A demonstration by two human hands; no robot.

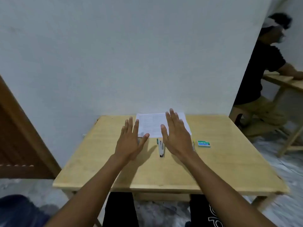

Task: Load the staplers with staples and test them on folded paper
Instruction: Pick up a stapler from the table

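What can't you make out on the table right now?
All head view:
- Grey thing: mostly covered by the left hand; unidentifiable.
- Yellow-tipped thing: only a sliver shows past the right hand.
- Paper: print too small; right part behind the right hand; folded or not unclear.
- Box: label too small to read.
- Stapler: whether it is loaded cannot be seen.
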